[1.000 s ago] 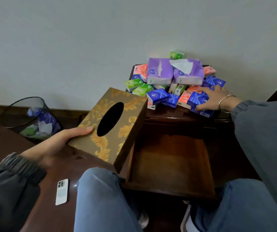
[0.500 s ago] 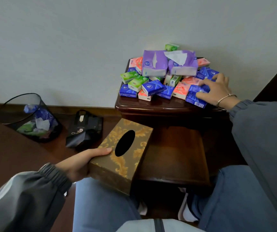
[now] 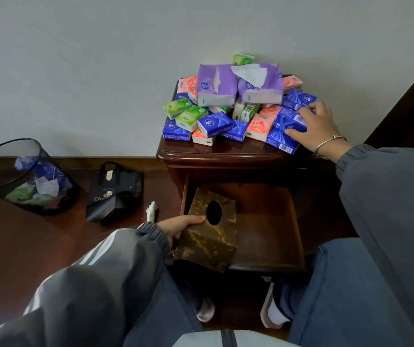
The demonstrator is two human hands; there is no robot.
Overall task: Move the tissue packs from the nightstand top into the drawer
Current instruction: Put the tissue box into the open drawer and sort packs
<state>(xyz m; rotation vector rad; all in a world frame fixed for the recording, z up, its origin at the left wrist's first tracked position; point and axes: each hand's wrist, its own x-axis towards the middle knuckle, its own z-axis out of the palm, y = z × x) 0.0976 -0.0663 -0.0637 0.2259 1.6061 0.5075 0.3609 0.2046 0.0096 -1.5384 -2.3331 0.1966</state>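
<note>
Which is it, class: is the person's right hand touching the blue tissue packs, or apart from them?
Touching. The head view shows the right hand resting on the blue tissue packs, its fingers lying across their tops.

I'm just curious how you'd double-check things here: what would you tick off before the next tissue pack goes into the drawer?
1. Drawer open: ok.
2. Drawer floor free: not ok, the gold tissue box sits at its left front corner.
3. Left hand free: not ok, it grips the box.
4. Right hand on a pack: ok, resting on the blue packs.
5. Pack actually gripped: cannot tell.
6. Pile stable: cannot tell.
</note>
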